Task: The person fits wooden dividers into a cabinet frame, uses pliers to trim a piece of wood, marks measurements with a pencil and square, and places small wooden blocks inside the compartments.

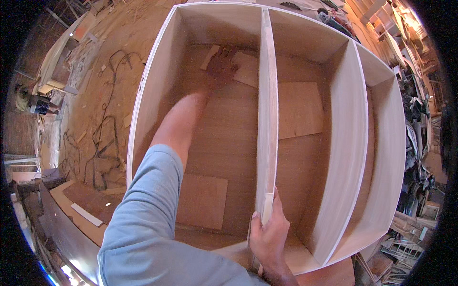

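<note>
A large wooden cabinet carcass (pixel 136 119) lies in front of me, divided into compartments. My left arm reaches deep into its left compartment, where my left hand (pixel 222 66) rests with fingers spread over a pale wooden board (pixel 247 69) at the far end. Shadow blurs the fingers' edges there. Closer to me, my right hand (pixel 271 236) grips the front edge of the wooden divider (pixel 267 128), thumb on its left face and fingers on the right. A flat wooden panel (pixel 202 200) lies at the near end of the left compartment.
Another thin panel (pixel 300 109) lies in the middle compartment. On the floor to the left are tangled dark cables (pixel 102 128). Scrap wood (pixel 405 248) is piled at the right. A person (pixel 40 104) is at the far left. Power tools (pixel 331 21) lie beyond the cabinet.
</note>
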`<action>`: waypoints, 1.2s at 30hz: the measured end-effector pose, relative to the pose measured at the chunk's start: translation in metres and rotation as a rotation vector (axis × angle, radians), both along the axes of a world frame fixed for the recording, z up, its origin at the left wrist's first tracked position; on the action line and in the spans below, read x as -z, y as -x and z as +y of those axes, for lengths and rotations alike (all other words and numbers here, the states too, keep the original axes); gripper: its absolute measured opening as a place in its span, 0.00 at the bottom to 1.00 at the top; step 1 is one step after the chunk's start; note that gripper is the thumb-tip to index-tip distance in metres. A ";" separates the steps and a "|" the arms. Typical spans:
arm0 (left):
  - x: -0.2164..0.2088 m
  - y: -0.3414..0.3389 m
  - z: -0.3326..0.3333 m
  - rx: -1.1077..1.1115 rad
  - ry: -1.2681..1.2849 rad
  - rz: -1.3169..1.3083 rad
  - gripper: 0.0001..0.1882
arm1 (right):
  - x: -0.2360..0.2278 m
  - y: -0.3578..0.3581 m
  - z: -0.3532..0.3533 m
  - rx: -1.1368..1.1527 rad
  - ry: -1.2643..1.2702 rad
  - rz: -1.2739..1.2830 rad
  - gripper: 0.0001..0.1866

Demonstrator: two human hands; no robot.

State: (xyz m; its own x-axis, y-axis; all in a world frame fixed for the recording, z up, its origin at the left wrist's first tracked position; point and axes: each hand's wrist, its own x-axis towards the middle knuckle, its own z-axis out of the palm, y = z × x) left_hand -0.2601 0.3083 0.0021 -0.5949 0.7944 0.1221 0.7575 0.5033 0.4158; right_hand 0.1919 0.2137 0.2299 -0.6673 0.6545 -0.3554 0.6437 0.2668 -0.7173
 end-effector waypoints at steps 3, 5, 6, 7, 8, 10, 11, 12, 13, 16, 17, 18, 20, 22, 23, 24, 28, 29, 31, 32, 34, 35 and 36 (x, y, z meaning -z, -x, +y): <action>-0.031 0.004 -0.015 0.059 0.173 0.118 0.52 | 0.006 0.000 0.000 -0.038 -0.049 0.008 0.40; -0.035 0.003 -0.022 0.097 0.244 0.109 0.54 | 0.007 -0.001 -0.001 -0.053 -0.082 0.024 0.40; -0.036 0.002 -0.028 0.118 0.284 0.103 0.55 | 0.005 -0.002 -0.001 -0.051 -0.080 0.025 0.40; -0.025 0.011 -0.030 0.126 0.293 0.110 0.56 | 0.004 -0.003 -0.002 -0.047 -0.078 0.028 0.40; -0.011 0.034 -0.040 0.118 0.309 0.129 0.57 | 0.002 -0.003 -0.003 -0.065 -0.066 0.046 0.40; -0.013 0.035 -0.037 0.101 0.444 0.150 0.58 | 0.004 -0.006 0.002 -0.054 -0.055 0.053 0.40; -0.037 0.020 -0.026 0.088 0.561 0.164 0.58 | 0.002 -0.005 0.005 -0.019 -0.023 0.018 0.40; -0.045 0.020 -0.024 0.080 0.614 0.171 0.59 | -0.003 -0.001 0.005 -0.008 0.015 -0.005 0.40; -0.053 0.020 -0.022 0.070 0.666 0.180 0.61 | -0.007 0.001 0.005 0.004 0.052 -0.030 0.40; -0.054 0.025 -0.002 0.153 0.600 0.030 0.63 | -0.002 0.000 0.003 -0.021 -0.003 0.004 0.40; -0.049 0.022 0.008 0.189 0.558 -0.035 0.64 | 0.001 -0.001 0.003 -0.028 -0.018 0.010 0.40; -0.049 0.019 0.018 0.216 0.527 -0.084 0.64 | 0.004 -0.003 0.003 -0.039 -0.036 0.014 0.40; -0.046 0.013 0.035 0.239 0.478 -0.135 0.66 | 0.004 -0.003 0.006 -0.052 -0.037 -0.005 0.40; -0.048 0.012 0.041 0.225 0.448 -0.120 0.67 | 0.000 -0.003 0.005 -0.040 0.012 -0.046 0.40; -0.049 0.017 0.041 0.206 0.435 -0.088 0.68 | 0.002 -0.003 0.005 -0.040 -0.007 -0.025 0.40; -0.047 0.019 0.037 0.181 0.421 -0.056 0.69 | 0.004 -0.006 0.006 -0.041 -0.026 -0.003 0.39; -0.052 0.009 0.009 0.088 0.425 0.058 0.72 | 0.001 -0.002 0.008 0.012 0.050 -0.024 0.38; -0.061 0.006 -0.002 0.062 0.442 0.088 0.73 | 0.000 -0.002 0.007 0.014 0.051 -0.030 0.38; -0.055 0.019 -0.005 0.055 0.427 0.148 0.70 | -0.001 -0.001 0.007 0.022 0.053 -0.042 0.38; -0.033 0.048 -0.018 0.034 0.388 0.187 0.67 | -0.002 -0.004 0.004 -0.027 0.027 -0.006 0.37; -0.029 0.056 -0.010 0.120 0.357 0.249 0.59 | 0.007 -0.009 0.005 -0.046 -0.043 0.037 0.37; -0.050 0.048 0.003 0.207 0.369 0.275 0.52 | 0.009 -0.009 0.005 -0.029 -0.057 0.036 0.37; -0.071 0.044 0.007 0.276 0.385 0.308 0.46 | 0.010 -0.009 0.006 -0.027 -0.070 0.045 0.37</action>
State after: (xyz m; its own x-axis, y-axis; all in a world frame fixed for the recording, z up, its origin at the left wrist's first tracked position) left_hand -0.3041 0.3150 0.0728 -0.3419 0.9370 -0.0720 0.9397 0.3414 -0.0195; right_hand 0.2007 0.2194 0.2201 -0.6996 0.6581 -0.2785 0.6030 0.3346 -0.7242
